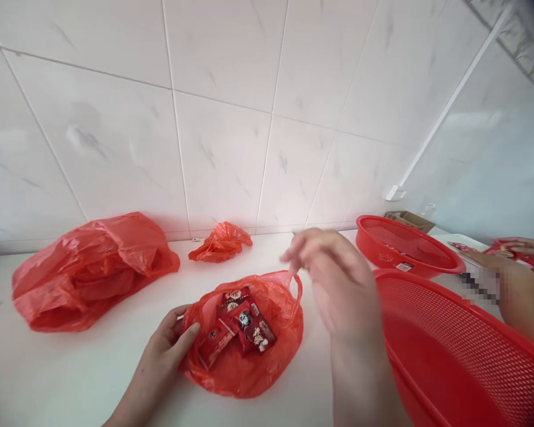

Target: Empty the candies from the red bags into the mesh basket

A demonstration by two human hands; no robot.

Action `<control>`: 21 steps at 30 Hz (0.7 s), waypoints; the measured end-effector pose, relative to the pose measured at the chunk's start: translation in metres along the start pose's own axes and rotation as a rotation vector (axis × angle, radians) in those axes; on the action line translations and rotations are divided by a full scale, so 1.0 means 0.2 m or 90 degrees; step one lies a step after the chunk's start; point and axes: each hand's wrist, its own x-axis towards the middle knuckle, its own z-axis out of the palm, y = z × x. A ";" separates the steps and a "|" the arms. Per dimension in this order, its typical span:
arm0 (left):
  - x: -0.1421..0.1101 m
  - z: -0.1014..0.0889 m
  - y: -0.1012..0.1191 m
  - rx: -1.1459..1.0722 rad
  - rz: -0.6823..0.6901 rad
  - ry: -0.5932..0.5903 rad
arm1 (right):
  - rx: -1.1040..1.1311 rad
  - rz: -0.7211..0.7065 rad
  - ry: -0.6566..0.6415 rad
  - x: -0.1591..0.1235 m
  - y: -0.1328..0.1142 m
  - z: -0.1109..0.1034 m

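Note:
A red plastic bag lies spread wide on the white table, its mouth facing up. Inside it are several small red and dark-red printed packets. My left hand grips the bag's left rim, with the thumb inside and the fingers outside, partly hidden. Over the bag's right side, my right hand is raised and smeared by motion. Its fingers bend down close above the bag's handle loop; whether they touch or pinch it does not show.
A large red mesh basket stands at the right, with another red basket behind it. A bulky red bag and a crumpled one lie near the tiled wall. At the far right, another person's arms reach over the table.

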 end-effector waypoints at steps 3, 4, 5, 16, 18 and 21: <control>-0.02 0.00 0.04 -0.016 -0.017 -0.010 | -0.246 0.138 -0.017 0.08 0.14 0.06; -0.02 0.00 0.05 -0.002 -0.022 -0.008 | -0.347 0.188 -0.057 0.10 0.19 0.05; -0.02 -0.01 0.07 0.015 -0.029 -0.011 | -0.430 0.229 -0.115 0.12 0.23 0.04; 0.06 -0.10 0.34 -0.022 0.041 0.053 | -0.442 0.361 -0.356 0.11 0.33 -0.05; 0.05 -0.09 0.35 0.014 0.053 0.046 | -0.401 0.400 -0.377 0.12 0.36 -0.07; 0.05 -0.11 0.38 0.088 0.076 0.031 | -0.278 0.408 -0.429 0.12 0.38 -0.06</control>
